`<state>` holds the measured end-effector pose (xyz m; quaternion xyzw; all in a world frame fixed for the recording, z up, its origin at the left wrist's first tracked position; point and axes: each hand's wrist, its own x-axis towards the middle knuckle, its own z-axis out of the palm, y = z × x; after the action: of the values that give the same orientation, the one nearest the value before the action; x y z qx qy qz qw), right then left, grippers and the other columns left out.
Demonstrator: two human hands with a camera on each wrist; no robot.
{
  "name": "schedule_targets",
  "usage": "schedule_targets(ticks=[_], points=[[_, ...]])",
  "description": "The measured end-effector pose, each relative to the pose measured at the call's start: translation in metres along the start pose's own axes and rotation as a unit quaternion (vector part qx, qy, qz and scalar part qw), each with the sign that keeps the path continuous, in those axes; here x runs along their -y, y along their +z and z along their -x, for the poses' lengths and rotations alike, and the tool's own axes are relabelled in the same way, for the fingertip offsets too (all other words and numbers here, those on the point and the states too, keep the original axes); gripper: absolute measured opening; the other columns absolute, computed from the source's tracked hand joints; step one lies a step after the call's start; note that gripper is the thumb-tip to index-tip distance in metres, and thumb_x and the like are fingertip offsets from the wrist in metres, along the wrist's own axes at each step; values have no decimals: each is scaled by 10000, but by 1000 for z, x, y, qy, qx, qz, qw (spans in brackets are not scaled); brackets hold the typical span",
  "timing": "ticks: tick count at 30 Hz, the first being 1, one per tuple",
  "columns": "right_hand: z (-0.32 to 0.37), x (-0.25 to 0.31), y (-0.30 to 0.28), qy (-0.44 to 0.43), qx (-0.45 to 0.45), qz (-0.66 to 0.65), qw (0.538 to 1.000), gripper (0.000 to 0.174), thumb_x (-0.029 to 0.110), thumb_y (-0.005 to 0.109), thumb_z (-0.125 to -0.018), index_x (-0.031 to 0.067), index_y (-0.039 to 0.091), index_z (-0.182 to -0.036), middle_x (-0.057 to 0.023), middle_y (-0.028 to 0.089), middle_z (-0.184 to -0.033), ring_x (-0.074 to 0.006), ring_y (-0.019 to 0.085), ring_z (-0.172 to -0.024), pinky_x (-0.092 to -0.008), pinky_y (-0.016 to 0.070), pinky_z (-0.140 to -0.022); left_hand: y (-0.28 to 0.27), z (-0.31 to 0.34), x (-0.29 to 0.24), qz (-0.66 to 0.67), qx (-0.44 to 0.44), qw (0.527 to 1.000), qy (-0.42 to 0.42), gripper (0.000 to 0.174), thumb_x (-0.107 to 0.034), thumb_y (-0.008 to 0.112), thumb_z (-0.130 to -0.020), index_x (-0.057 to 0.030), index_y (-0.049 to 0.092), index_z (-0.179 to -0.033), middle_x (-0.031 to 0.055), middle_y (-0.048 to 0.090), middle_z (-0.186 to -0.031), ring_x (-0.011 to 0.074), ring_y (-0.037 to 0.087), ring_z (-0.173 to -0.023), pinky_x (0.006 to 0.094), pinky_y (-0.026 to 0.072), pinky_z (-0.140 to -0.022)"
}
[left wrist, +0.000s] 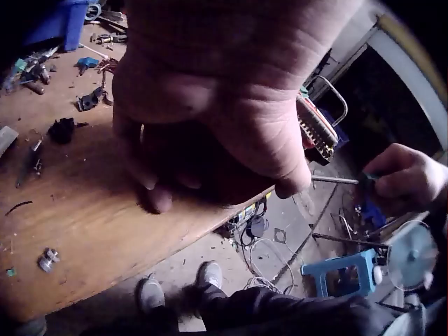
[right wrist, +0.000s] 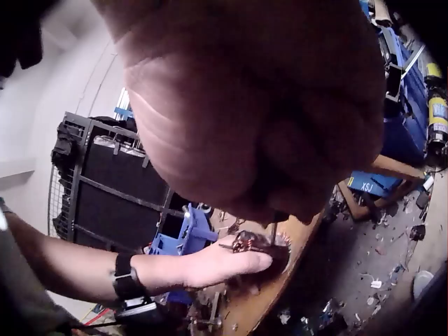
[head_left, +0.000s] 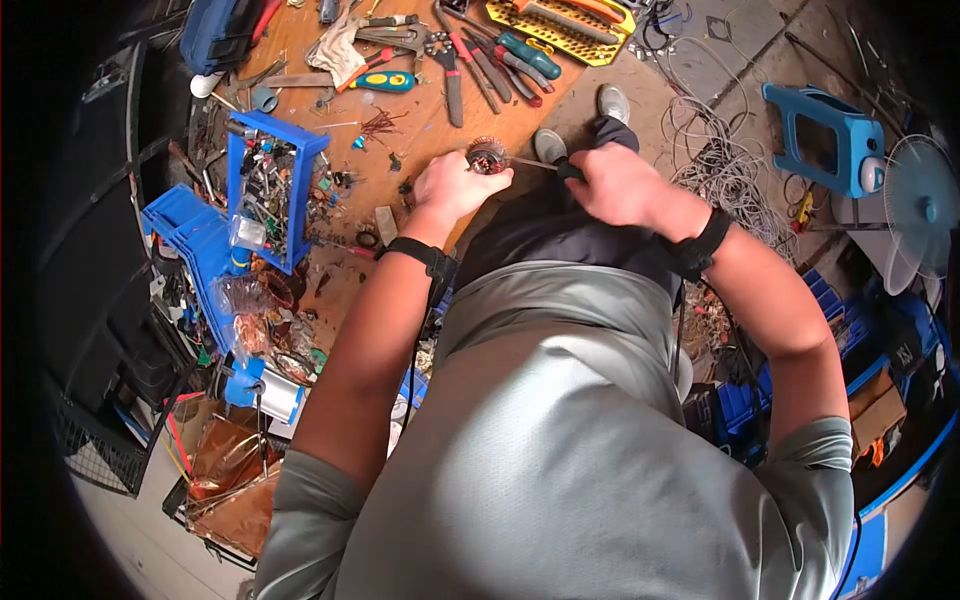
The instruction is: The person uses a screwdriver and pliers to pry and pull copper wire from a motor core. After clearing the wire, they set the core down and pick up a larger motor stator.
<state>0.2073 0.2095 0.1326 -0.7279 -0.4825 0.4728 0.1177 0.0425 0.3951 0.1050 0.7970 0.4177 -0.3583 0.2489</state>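
At the bench edge, my left hand (head_left: 452, 188) grips a round motor stator with copper windings (head_left: 487, 156), its thumb along the near side. My right hand (head_left: 625, 188) holds a screwdriver (head_left: 532, 163) by its dark handle, the thin metal shaft pointing left with its end at the stator. In the left wrist view the back of the hand hides the stator, while the screwdriver shaft (left wrist: 334, 180) shows beyond the thumb. Copper wire of the stator (right wrist: 245, 243) shows above the left thumb in the right wrist view; the right palm hides most of the screwdriver.
Pliers, a file and other hand tools (head_left: 470, 65) lie across the far wooden bench (head_left: 420, 115). A blue bin of small parts (head_left: 300, 200) stands at the left. Coiled cable (head_left: 700, 150), a blue stool (head_left: 830, 135) and a fan (head_left: 925, 205) are on the right.
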Motion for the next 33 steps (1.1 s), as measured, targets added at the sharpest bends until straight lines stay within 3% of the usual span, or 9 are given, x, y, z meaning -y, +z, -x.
schedule_targets(ticks=[6, 10, 19, 21, 26, 31, 33], points=[[21, 33, 50, 62, -66, -68, 994, 295, 228, 555, -924, -66, 589, -919, -271, 666, -741, -434, 682, -754, -510, 562, -704, 4, 0, -1, 18, -6, 999, -28, 741, -680, 711, -656, -44, 742, -1035, 214, 713, -1070, 348, 682, -1045, 420, 534, -893], [22, 37, 67, 73, -74, -93, 990, 318, 234, 549, -935, -83, 563, -944, -276, 660, -730, -437, 678, -737, -506, 562, -697, 7, 2, 0, 63, -10, 997, -36, 713, -674, 702, -668, -66, 746, -1038, 206, 713, -1077, 345, 680, -1050, 422, 531, -895], [9, 20, 26, 29, -16, -65, 997, 358, 256, 549, -916, -75, 652, -1004, -284, 689, -907, -418, 682, -916, -486, 546, -830, 14, 3, 2, 85, -34, 995, -32, 658, -647, 714, -687, -85, 754, -1027, 204, 718, -1056, 343, 675, -1050, 423, 518, -901], [9, 34, 33, 75, -14, -80, 994, 339, 242, 543, -915, -67, 653, -999, -272, 696, -910, -408, 688, -921, -484, 547, -832, 14, 2, 2, 117, -37, 991, -57, 665, -649, 714, -689, -84, 752, -1037, 209, 718, -1050, 345, 674, -1047, 426, 513, -900], [16, 41, 61, 88, -39, -82, 992, 313, 226, 514, -945, -70, 568, -1032, -269, 698, -843, -408, 707, -821, -490, 569, -722, 14, 3, 1, 116, -37, 990, -66, 683, -656, 713, -689, -77, 750, -1050, 214, 715, -1060, 351, 673, -1047, 431, 507, -909], [16, 38, 50, 97, -29, -86, 991, 330, 227, 501, -948, -78, 587, -1039, -269, 700, -859, -406, 705, -844, -490, 566, -742, 20, -4, 8, 84, -28, 992, -90, 712, -667, 715, -690, -72, 741, -1080, 214, 706, -1106, 364, 664, -1066, 435, 503, -922], [12, 25, 33, 55, -9, -78, 995, 341, 239, 516, -939, -74, 620, -1025, -279, 697, -905, -415, 694, -900, -492, 557, -796, 18, -4, 8, 115, -28, 992, -53, 713, -664, 724, -691, -68, 737, -1083, 209, 702, -1127, 370, 660, -1071, 437, 502, -929]])
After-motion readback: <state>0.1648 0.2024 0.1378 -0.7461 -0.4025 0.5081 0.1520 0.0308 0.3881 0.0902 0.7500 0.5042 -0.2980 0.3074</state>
